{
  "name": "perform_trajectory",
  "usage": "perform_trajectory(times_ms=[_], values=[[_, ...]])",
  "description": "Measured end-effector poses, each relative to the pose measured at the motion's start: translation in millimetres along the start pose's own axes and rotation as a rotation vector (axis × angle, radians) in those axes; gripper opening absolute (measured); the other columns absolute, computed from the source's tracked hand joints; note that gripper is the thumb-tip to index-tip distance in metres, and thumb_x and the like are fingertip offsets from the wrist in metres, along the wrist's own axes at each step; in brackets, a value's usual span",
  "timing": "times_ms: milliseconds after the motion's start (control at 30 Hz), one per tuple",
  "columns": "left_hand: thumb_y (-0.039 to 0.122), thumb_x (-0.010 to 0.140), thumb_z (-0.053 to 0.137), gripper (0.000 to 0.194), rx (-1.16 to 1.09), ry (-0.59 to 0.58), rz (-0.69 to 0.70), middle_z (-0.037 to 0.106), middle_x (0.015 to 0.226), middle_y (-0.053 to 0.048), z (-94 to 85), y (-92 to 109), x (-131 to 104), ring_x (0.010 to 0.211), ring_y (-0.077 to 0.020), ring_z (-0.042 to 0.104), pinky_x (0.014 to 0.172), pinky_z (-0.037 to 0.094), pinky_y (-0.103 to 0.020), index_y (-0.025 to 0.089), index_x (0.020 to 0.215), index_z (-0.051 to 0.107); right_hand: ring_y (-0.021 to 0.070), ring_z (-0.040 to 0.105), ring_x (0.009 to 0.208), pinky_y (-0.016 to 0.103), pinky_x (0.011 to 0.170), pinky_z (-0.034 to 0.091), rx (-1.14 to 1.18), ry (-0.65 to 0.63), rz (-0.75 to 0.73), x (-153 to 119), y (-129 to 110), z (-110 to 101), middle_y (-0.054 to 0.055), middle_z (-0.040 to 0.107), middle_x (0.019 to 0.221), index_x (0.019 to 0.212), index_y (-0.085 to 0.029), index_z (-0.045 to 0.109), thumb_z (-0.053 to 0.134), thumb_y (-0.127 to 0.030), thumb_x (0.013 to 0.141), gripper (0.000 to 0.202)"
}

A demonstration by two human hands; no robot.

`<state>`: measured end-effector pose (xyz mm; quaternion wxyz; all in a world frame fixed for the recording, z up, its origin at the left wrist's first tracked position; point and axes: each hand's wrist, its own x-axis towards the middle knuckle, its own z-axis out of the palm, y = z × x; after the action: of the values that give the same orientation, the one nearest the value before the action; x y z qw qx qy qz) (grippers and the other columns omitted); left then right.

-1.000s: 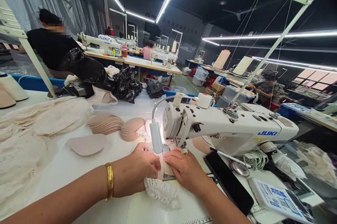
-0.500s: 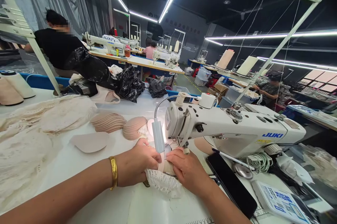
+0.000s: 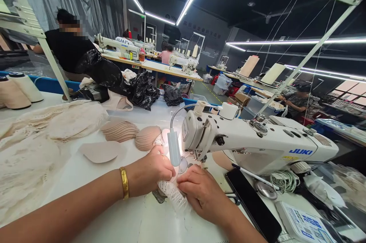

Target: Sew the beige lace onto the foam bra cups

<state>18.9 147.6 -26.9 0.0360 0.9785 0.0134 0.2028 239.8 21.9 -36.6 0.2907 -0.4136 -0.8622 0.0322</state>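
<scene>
My left hand (image 3: 156, 168), with a gold bangle at its wrist, is closed on a beige cup piece with white lace (image 3: 174, 194) hanging from it. My right hand (image 3: 201, 193) pinches the same lace fabric from the other side, fingers bent together. Both hands are just in front of the needle area of a white sewing machine (image 3: 263, 142). A small grey lamp (image 3: 174, 147) on a bendy neck lights the spot and partly hides the fabric there. A single beige foam cup (image 3: 100, 151) lies left of my left hand.
Stacked beige cups (image 3: 120, 130) and a second stack (image 3: 147, 138) lie behind my left hand. Cream lace (image 3: 42, 147) covers the left side. A black phone (image 3: 253, 205), a pen, a coiled cord (image 3: 283, 179) and a white box (image 3: 303, 222) sit at right. Co-workers sit further off.
My right hand has moved slightly down and away from the needle area, and the lace between my hands hangs more bunched. The whole view has shifted a little.
</scene>
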Motion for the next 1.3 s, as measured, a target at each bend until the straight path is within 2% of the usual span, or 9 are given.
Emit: perform_trajectory(times_ms=[100, 233, 533, 700, 867, 967, 1067, 1167, 1300], values=[[-0.012, 0.052, 0.052, 0.037, -0.035, 0.002, 0.045, 0.066, 0.073, 0.01, 3.2, -1, -2, 0.064, -0.0137, 0.056, 0.091, 0.032, -0.038, 0.019, 0.066, 0.039, 0.0187, 0.058, 0.085, 0.033, 0.077, 0.042, 0.022, -0.015, -0.009, 1, -5, -3, -0.002, 0.077, 0.097, 0.095, -0.024, 0.062, 0.047, 0.002, 0.09, 0.031], [-0.011, 0.051, 0.051, 0.037, 0.004, 0.005, 0.045, 0.064, 0.072, 0.009, 5.1, -2, -1, 0.062, -0.0144, 0.05, 0.089, 0.032, -0.04, 0.02, 0.067, 0.039, 0.0191, 0.056, 0.081, 0.032, 0.074, 0.04, -0.018, -0.029, 0.026, -1, -4, -2, -0.001, 0.075, 0.091, 0.094, -0.024, 0.062, 0.047, 0.001, 0.088, 0.03], [-0.007, 0.077, 0.055, 0.031, 0.211, 0.078, 0.022, 0.061, 0.069, 0.005, 14.6, 2, 1, 0.055, -0.0137, 0.041, 0.082, 0.034, -0.04, 0.019, 0.068, 0.042, 0.0219, 0.061, 0.078, 0.034, 0.076, 0.045, -0.182, -0.061, 0.202, -9, 11, 4, 0.002, 0.071, 0.084, 0.1, -0.023, 0.064, 0.048, -0.001, 0.089, 0.029], [-0.004, 0.085, 0.054, 0.029, 0.294, 0.103, -0.045, 0.054, 0.062, 0.003, 20.0, 6, 4, 0.056, -0.0161, 0.043, 0.076, 0.037, -0.04, 0.019, 0.068, 0.048, 0.0276, 0.061, 0.084, 0.036, 0.07, 0.048, -0.248, 0.028, 0.265, -9, 16, 2, 0.007, 0.072, 0.088, 0.108, -0.021, 0.065, 0.045, -0.007, 0.094, 0.028], [0.001, 0.087, 0.058, 0.025, 0.229, 0.139, -0.151, 0.056, 0.066, 0.001, 28.8, 9, 7, 0.063, -0.0177, 0.051, 0.077, 0.044, -0.04, 0.02, 0.071, 0.056, 0.0289, 0.068, 0.095, 0.041, 0.08, 0.058, -0.189, 0.154, 0.275, -2, 19, 0, 0.011, 0.074, 0.102, 0.112, -0.019, 0.065, 0.045, -0.008, 0.096, 0.028], [0.0, 0.086, 0.057, 0.025, 0.204, 0.121, -0.194, 0.056, 0.066, 0.001, 32.9, 10, 8, 0.064, -0.0179, 0.052, 0.074, 0.045, -0.038, 0.021, 0.072, 0.057, 0.0313, 0.069, 0.099, 0.046, 0.084, 0.06, -0.182, 0.162, 0.315, 0, 19, -1, 0.014, 0.073, 0.104, 0.109, -0.018, 0.066, 0.044, -0.011, 0.098, 0.026], [-0.001, 0.084, 0.058, 0.026, 0.188, 0.083, -0.188, 0.058, 0.068, 0.0, 29.7, 12, 7, 0.065, -0.0184, 0.054, 0.073, 0.045, -0.036, 0.02, 0.071, 0.055, 0.0318, 0.069, 0.099, 0.046, 0.082, 0.061, -0.168, 0.134, 0.352, -1, 18, -2, 0.015, 0.072, 0.106, 0.108, -0.018, 0.067, 0.043, -0.013, 0.099, 0.026], [0.0, 0.081, 0.063, 0.022, 0.141, 0.052, -0.18, 0.063, 0.076, -0.003, 18.2, 13, 6, 0.072, -0.0205, 0.058, 0.075, 0.045, -0.036, 0.02, 0.073, 0.056, 0.0298, 0.069, 0.103, 0.042, 0.082, 0.061, -0.117, 0.152, 0.339, -3, 17, -2, 0.014, 0.071, 0.11, 0.112, -0.019, 0.066, 0.044, -0.011, 0.099, 0.027], [0.012, 0.078, 0.071, 0.014, 0.041, -0.036, -0.174, 0.068, 0.086, -0.003, 1.8, 13, 3, 0.084, -0.0249, 0.063, 0.092, 0.044, -0.044, 0.02, 0.077, 0.06, 0.0276, 0.069, 0.095, 0.04, 0.079, 0.059, -0.12, 0.196, 0.276, -5, 15, -1, 0.011, 0.071, 0.102, 0.111, -0.02, 0.064, 0.043, -0.009, 0.098, 0.027]])
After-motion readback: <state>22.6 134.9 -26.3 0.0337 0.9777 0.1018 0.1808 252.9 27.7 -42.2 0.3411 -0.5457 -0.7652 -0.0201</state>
